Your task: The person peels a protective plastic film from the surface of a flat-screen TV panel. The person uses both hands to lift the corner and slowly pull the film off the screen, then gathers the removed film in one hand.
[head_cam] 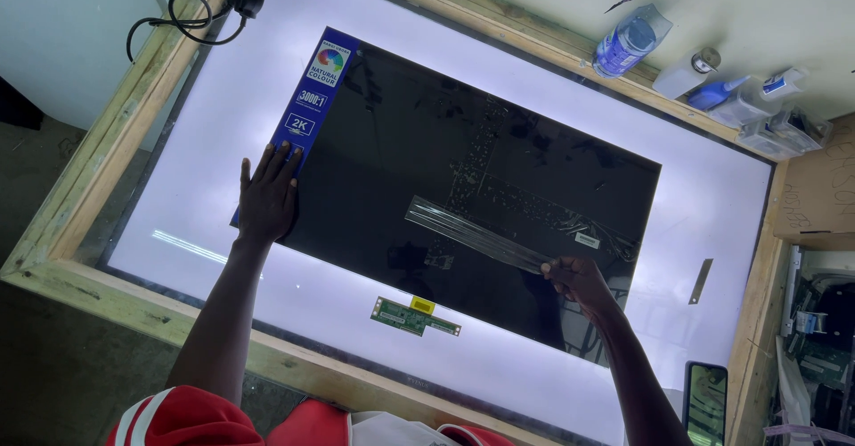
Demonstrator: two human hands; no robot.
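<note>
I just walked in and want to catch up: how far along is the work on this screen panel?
Done: the dark panel lies flat on the lit table, its green circuit strip hanging off the near edge. In hand: the left hand presses the blue-labelled end while the right hand pinches a clear strip lying across the panel. Left: that strip still mostly lies on the panel.
</note>
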